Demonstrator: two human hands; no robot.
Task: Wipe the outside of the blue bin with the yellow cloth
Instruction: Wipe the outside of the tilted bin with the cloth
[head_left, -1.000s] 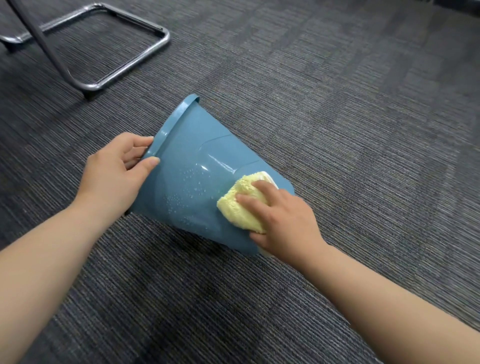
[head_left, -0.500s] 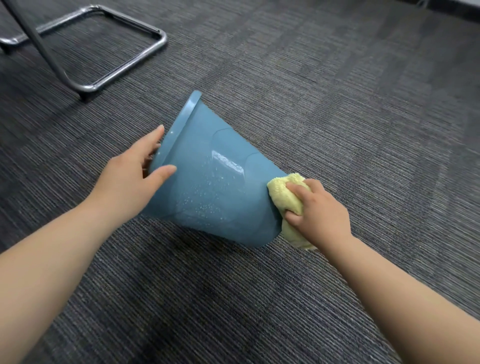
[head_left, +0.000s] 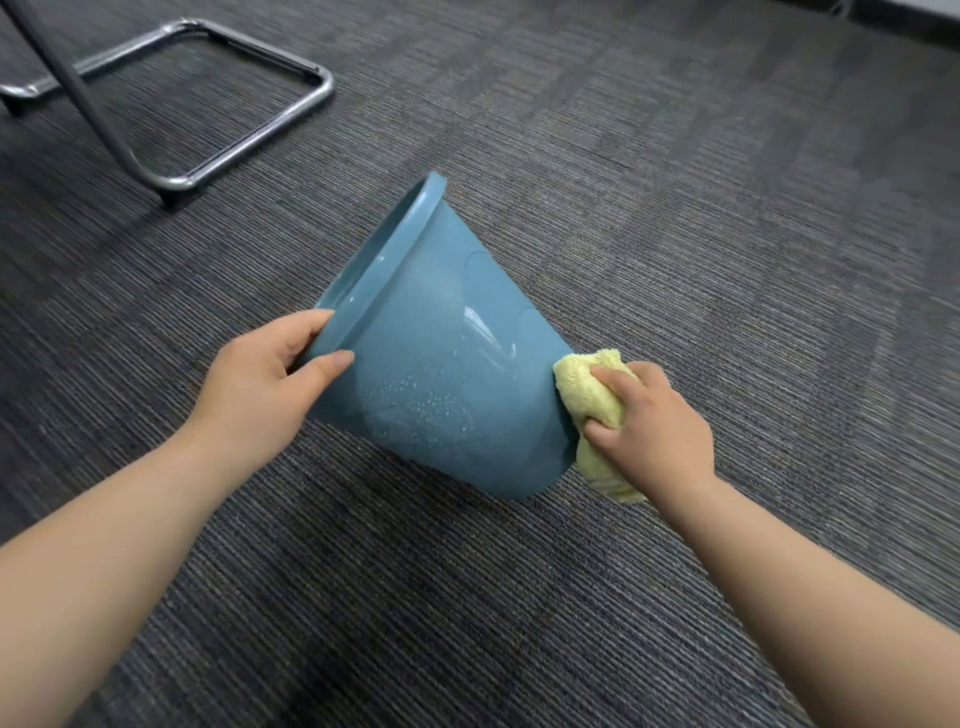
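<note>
The blue bin (head_left: 436, 358) lies tipped on its side on the carpet, rim toward the upper left, base toward the lower right. Water droplets speckle its upper wall. My left hand (head_left: 260, 384) grips the rim at its near edge, thumb on the outer wall and fingers curled inside. My right hand (head_left: 654, 421) holds the bunched yellow cloth (head_left: 587, 395) pressed against the bin's base end. Part of the cloth hangs below my palm.
Dark striped carpet (head_left: 675, 208) covers the whole floor. A chrome tubular chair base (head_left: 208, 171) with a dark slanted leg stands at the upper left, a short way beyond the bin's rim.
My right hand slid the cloth off the bin's side wall down to its base end. My left hand shifted its grip on the rim, and the bin turned slightly.
</note>
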